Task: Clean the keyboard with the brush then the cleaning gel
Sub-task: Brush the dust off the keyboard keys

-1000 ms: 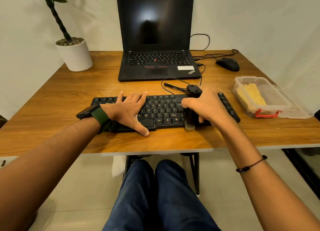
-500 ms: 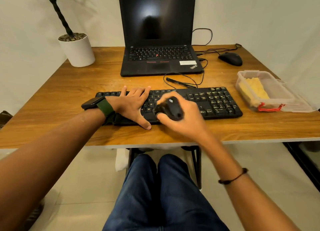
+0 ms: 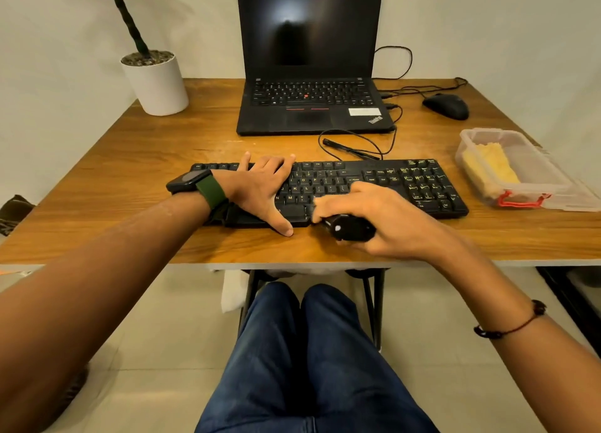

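Observation:
A black keyboard [image 3: 390, 180] lies across the front of the wooden table [image 3: 162, 159]. My left hand [image 3: 257, 188] rests flat on its left half, fingers spread, thumb at the front edge. My right hand [image 3: 380, 218] grips the black brush [image 3: 349, 227] at the keyboard's front edge near the middle, the handle end pointing toward me. Its bristles are hidden under my fingers. The yellow cleaning gel [image 3: 491, 167] sits in a clear plastic box [image 3: 533, 172] to the right of the keyboard.
An open black laptop [image 3: 309, 107] stands behind the keyboard, with cables [image 3: 357, 143] looping between them. A black mouse [image 3: 447, 106] lies at the back right and a white plant pot [image 3: 156, 84] at the back left. My knees are under the table edge.
My right hand swept the brush leftward from the keyboard's right-middle, then pulled it back toward the front edge and tipped the handle toward me. My left hand stayed pressed on the keyboard.

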